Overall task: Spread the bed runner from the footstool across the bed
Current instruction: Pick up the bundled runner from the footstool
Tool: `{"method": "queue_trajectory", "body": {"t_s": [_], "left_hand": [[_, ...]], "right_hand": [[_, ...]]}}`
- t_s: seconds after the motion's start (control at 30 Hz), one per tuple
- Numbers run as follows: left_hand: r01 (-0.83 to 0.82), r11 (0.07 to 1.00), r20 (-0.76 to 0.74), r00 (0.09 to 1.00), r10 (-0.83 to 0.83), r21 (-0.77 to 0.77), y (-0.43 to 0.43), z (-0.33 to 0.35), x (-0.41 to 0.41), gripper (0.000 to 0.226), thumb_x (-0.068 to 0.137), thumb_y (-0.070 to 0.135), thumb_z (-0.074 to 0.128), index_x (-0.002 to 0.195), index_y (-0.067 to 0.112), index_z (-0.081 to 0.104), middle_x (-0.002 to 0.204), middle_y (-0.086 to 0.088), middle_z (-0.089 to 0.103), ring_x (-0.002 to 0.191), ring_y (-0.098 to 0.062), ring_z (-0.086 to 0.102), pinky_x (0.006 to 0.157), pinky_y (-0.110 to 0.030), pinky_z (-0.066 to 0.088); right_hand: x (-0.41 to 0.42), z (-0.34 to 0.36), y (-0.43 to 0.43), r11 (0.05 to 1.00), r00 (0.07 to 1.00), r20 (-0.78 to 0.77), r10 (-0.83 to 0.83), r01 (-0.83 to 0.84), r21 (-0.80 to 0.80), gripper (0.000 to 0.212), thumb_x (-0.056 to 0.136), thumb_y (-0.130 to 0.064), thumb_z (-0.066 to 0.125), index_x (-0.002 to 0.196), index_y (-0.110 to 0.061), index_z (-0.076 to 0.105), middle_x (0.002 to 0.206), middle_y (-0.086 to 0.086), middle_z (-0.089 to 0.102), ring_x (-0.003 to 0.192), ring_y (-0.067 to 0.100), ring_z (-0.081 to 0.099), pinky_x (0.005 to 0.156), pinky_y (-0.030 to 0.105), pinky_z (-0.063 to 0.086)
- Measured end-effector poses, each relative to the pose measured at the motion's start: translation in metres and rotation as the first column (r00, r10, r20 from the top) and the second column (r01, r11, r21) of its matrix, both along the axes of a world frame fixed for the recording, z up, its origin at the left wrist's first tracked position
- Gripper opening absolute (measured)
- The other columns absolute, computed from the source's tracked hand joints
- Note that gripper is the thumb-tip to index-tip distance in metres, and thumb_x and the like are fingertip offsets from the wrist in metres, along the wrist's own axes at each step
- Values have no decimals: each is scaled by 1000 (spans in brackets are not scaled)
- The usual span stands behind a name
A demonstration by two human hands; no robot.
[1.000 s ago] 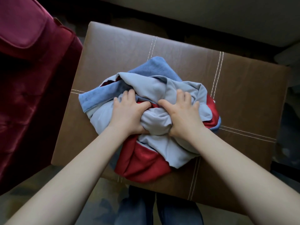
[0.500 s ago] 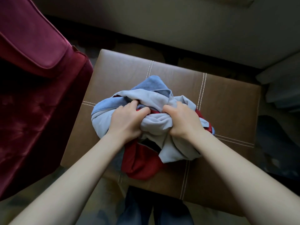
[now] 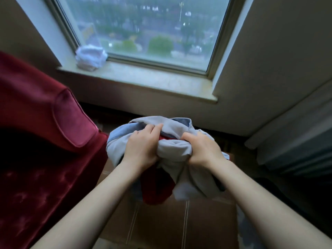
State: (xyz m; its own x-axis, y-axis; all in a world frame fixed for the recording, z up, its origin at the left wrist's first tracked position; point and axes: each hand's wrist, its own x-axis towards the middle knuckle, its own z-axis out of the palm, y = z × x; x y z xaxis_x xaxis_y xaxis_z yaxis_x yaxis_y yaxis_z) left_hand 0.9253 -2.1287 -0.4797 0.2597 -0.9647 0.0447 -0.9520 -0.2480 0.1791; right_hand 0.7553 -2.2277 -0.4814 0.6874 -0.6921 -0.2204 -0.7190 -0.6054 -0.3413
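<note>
- Behind everything we see a large window (image 3: 143, 33) with a pale windowsill (image 3: 152, 83); a bundle of white cloth (image 3: 90, 57) lies at the left end of the sill.
- On the left stands a dark red velvet armchair (image 3: 36, 141), just beside the brown footstool (image 3: 161, 223), which is near us at the bottom.
- We hold the bed runner (image 3: 172, 151) as a crumpled bundle over the footstool; it is light blue-grey with red parts showing.
- Our left hand (image 3: 142, 150) grips the left part, fingers curled into the cloth.
- Our right hand (image 3: 204, 151) grips the right part the same way; both hands are near each other, with one fold between them.
- Lower folds hang toward the footstool; we cannot tell if they touch it.
</note>
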Motion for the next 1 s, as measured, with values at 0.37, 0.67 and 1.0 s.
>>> {"method": "queue_trajectory", "body": {"t_s": [0.37, 0.67, 1.0], "left_hand": [[-5, 920, 73, 997, 36, -392, -22, 246, 0, 71, 67, 29, 73, 133, 24, 46, 133, -11, 32, 106, -40, 55, 78, -47, 51], [-5, 873, 160, 983, 95, -488, -10, 353, -16, 72, 71, 33, 71, 136, 26, 42, 139, -9, 34, 118, -36, 49, 86, -47, 47], [-51, 872, 168, 974, 150, -487, 17, 391, -25, 77, 72, 35, 71, 141, 26, 36, 134, -9, 34, 115, -35, 50, 82, -47, 47]], "right_hand": [[-1, 251, -29, 925, 980, 191, 58, 19, -379, 32, 67, -30, 65, 96, -30, 50, 91, 8, 52, 94, 32, 52, 72, 36, 46], [-12, 356, -22, 858, 967, 239, 83, 52, -511, 38, 68, -38, 67, 102, -34, 51, 97, 12, 53, 96, 35, 55, 78, 37, 48], [-14, 397, -1, 814, 964, 230, 137, 23, -580, 39, 69, -35, 65, 106, -32, 52, 98, 10, 51, 96, 34, 53, 78, 36, 46]]}}
